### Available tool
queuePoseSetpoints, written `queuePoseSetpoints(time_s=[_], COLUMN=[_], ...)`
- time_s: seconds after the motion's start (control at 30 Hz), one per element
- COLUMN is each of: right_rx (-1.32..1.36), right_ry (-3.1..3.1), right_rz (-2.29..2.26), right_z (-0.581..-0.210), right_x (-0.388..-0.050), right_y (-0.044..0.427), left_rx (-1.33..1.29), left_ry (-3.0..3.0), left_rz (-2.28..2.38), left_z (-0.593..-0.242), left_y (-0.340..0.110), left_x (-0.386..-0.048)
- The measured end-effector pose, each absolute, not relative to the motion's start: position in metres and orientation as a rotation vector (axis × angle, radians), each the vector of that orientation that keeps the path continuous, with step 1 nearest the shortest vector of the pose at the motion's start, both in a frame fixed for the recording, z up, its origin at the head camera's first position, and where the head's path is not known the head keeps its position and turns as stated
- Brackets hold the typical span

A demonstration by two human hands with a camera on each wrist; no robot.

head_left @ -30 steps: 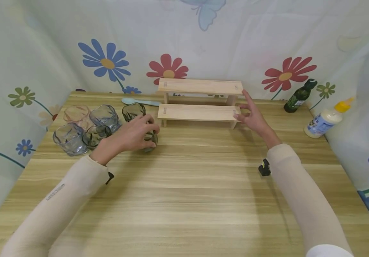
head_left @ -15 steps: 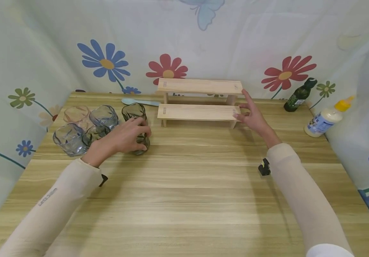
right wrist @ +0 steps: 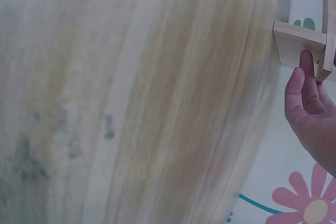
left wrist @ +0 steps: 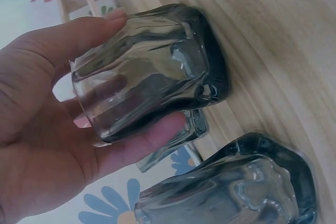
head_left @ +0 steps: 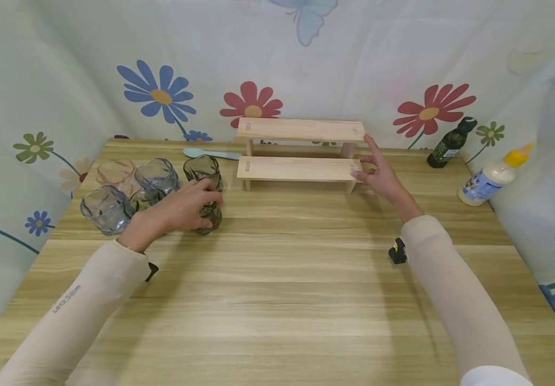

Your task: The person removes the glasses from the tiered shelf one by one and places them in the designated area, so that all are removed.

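Note:
My left hand [head_left: 180, 206] holds a smoky grey drinking glass [left wrist: 157, 66], thumb on one side and fingers on the other. The glass stands upright on the table or just above it; I cannot tell which. Behind it is another dark glass [head_left: 202, 167]. To the left are a dark glass [head_left: 144, 202], two bluish glasses [head_left: 105, 212] and a pinkish glass [head_left: 115, 171]. At the right end of a two-step wooden rack [head_left: 301, 169], my right hand [head_left: 383, 179] touches the lower step with its thumb, a finger extended to the upper step.
A light blue spoon-like utensil [head_left: 212, 154] lies behind the glasses. At the back right stand a dark green bottle [head_left: 451, 145] and a white bottle with a yellow cap [head_left: 487, 185]. Flowered cloth [head_left: 335, 64] surrounds the wooden table [head_left: 277, 300] at the back and sides.
My left hand has moved left with the grey glass, bringing it in front of the other dark glass. My right hand has stayed at the rack's end.

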State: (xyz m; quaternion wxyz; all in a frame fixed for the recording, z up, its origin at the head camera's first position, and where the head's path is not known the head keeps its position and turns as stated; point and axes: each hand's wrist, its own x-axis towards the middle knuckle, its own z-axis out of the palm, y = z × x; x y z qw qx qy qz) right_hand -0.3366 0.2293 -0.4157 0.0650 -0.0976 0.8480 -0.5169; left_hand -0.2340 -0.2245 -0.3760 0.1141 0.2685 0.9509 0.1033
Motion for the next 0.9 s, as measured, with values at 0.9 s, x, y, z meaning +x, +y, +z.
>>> queuePoseSetpoints(time_s=[0.9], right_rx=[-0.300], right_ry=[2.544], right_rz=[-1.583], right_z=[-0.4177], right_x=[-0.3409], right_y=[0.2254], left_rx=[0.673], left_ry=[2.814], left_rz=[0.260], left_z=[-0.3697], left_y=[-0.2326], left_x=[-0.2316])
